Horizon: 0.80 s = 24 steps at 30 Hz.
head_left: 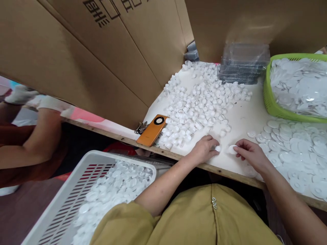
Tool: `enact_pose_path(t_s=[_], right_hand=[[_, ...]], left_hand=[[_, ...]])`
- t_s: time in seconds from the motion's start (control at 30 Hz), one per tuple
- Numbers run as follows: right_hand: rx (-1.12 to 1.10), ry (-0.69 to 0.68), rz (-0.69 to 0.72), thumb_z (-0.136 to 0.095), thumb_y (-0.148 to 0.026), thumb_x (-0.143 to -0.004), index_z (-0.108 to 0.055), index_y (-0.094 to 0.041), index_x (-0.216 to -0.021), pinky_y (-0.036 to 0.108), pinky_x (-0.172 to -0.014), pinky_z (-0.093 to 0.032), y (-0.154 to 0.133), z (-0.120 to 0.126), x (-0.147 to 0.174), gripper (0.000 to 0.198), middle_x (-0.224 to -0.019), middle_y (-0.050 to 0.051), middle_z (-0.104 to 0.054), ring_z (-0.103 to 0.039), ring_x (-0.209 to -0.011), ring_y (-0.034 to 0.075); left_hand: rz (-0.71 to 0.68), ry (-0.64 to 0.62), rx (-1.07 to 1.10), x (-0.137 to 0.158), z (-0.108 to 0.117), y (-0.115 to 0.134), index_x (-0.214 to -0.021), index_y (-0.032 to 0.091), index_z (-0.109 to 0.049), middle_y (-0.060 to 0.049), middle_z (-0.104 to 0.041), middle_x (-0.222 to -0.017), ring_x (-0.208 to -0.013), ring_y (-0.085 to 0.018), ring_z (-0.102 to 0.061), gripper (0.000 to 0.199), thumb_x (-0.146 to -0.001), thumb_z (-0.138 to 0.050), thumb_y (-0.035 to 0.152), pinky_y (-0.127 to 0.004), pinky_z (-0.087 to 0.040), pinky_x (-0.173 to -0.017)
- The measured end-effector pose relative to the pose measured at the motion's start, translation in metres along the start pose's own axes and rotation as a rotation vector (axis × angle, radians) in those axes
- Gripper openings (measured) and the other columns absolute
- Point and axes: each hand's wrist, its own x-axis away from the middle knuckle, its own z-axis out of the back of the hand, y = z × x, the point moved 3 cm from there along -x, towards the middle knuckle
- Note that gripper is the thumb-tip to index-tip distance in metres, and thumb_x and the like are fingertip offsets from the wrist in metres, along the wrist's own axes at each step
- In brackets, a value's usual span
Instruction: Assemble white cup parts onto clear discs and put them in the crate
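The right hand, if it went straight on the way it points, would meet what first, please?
Probably the small white piece in the left hand, though depth is unclear.

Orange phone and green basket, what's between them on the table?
In the head view, many small white pieces lie beside the orange phone, then a stretch of white tabletop reaches the green basket.

One head-worn camera looks forward and down over the nearby table (241, 117).
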Motion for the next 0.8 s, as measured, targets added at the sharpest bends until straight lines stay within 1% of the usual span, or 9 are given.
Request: enact_pose_path(t_s=[0.1,0.2,0.27,0.33,0.4,0.5,0.6,0.7,0.8], right_hand=[[0.008,-0.009,-0.011,-0.073,-0.047,-0.068,-0.059,-0.018,-0.072,0.02,-0.043,-0.039,-0.006,-0.012,-0.006,0.033,-0.056,-0.003,-0.056,-0.05,-0.049,0.009],[-0.005,-0.04,-0.037,-0.074,-0.047,-0.066,-0.06,-0.017,-0.074,0.022,-0.042,-0.04,-0.013,-0.03,-0.007,0.034,-0.053,-0.002,-0.057,-0.051,-0.046,0.011],[0.019,-0.1,-0.079,-0.074,-0.046,-0.065,-0.059,-0.018,-0.075,0.023,-0.042,-0.041,-0.014,-0.042,-0.002,0.033,-0.056,-0.002,-0.058,-0.054,-0.048,0.012],[0.058,-0.189,-0.125,-0.071,-0.045,-0.069,-0.058,-0.019,-0.075,0.023,-0.045,-0.043,-0.009,-0.05,0.006,0.03,-0.061,-0.002,-0.059,-0.056,-0.052,0.013],[0.121,-0.22,-0.111,-0.068,-0.044,-0.074,-0.057,-0.02,-0.074,0.024,-0.051,-0.045,-0.004,-0.05,0.012,0.026,-0.065,-0.002,-0.058,-0.056,-0.057,0.013],[0.215,-0.103,0.016,-0.067,-0.042,-0.076,-0.057,-0.02,-0.074,0.025,-0.058,-0.045,-0.001,-0.038,0.008,0.024,-0.068,-0.002,-0.057,-0.052,-0.062,0.012],[0.177,-0.02,0.073,-0.07,-0.043,-0.073,-0.059,-0.02,-0.075,0.025,-0.057,-0.043,-0.005,-0.03,-0.003,0.027,-0.068,-0.002,-0.057,-0.051,-0.061,0.012],[0.089,-0.04,-0.017,-0.074,-0.045,-0.069,-0.059,-0.019,-0.074,0.024,-0.05,-0.042,-0.01,-0.037,-0.009,0.031,-0.06,-0.001,-0.058,-0.051,-0.054,0.011],[0.038,-0.068,-0.125,-0.076,-0.047,-0.065,-0.059,-0.018,-0.072,0.023,-0.043,-0.042,-0.01,-0.052,-0.009,0.034,-0.052,-0.001,-0.059,-0.05,-0.045,0.011]], left_hand=[[-0.007,-0.017,-0.029,0.0,0.0,-0.001,-0.096,0.019,-0.066,-0.004,-0.056,-0.09,-0.087,-0.018,-0.055,0.023,-0.075,-0.07,0.026,-0.027,-0.045,-0.077],[-0.011,-0.028,-0.034,0.0,0.001,0.001,-0.092,0.018,-0.065,-0.003,-0.057,-0.087,-0.085,-0.017,-0.055,0.019,-0.075,-0.068,0.026,-0.026,-0.044,-0.075],[-0.008,-0.047,-0.047,0.002,0.003,0.002,-0.089,0.018,-0.065,-0.003,-0.059,-0.084,-0.083,-0.017,-0.055,0.016,-0.076,-0.067,0.025,-0.026,-0.043,-0.073],[0.004,-0.064,-0.066,0.006,0.006,0.001,-0.087,0.018,-0.064,-0.003,-0.06,-0.082,-0.082,-0.018,-0.055,0.013,-0.076,-0.065,0.024,-0.026,-0.043,-0.072],[0.02,-0.074,-0.073,0.01,0.009,-0.001,-0.087,0.018,-0.064,-0.003,-0.061,-0.082,-0.082,-0.018,-0.055,0.013,-0.076,-0.064,0.023,-0.026,-0.042,-0.071],[0.034,-0.086,-0.056,0.012,0.011,-0.003,-0.088,0.018,-0.064,-0.003,-0.062,-0.083,-0.084,-0.018,-0.055,0.015,-0.074,-0.065,0.021,-0.026,-0.042,-0.07],[0.045,-0.084,-0.043,0.011,0.011,-0.004,-0.089,0.018,-0.063,-0.002,-0.063,-0.084,-0.084,-0.018,-0.056,0.017,-0.073,-0.066,0.02,-0.026,-0.042,-0.07],[0.033,-0.084,-0.047,0.01,0.01,-0.003,-0.089,0.018,-0.063,-0.002,-0.064,-0.085,-0.085,-0.019,-0.056,0.018,-0.072,-0.068,0.022,-0.026,-0.042,-0.072],[0.018,-0.073,-0.042,0.009,0.008,-0.004,-0.086,0.018,-0.062,-0.003,-0.064,-0.086,-0.083,-0.019,-0.056,0.017,-0.076,-0.068,0.031,-0.027,-0.042,-0.071]])
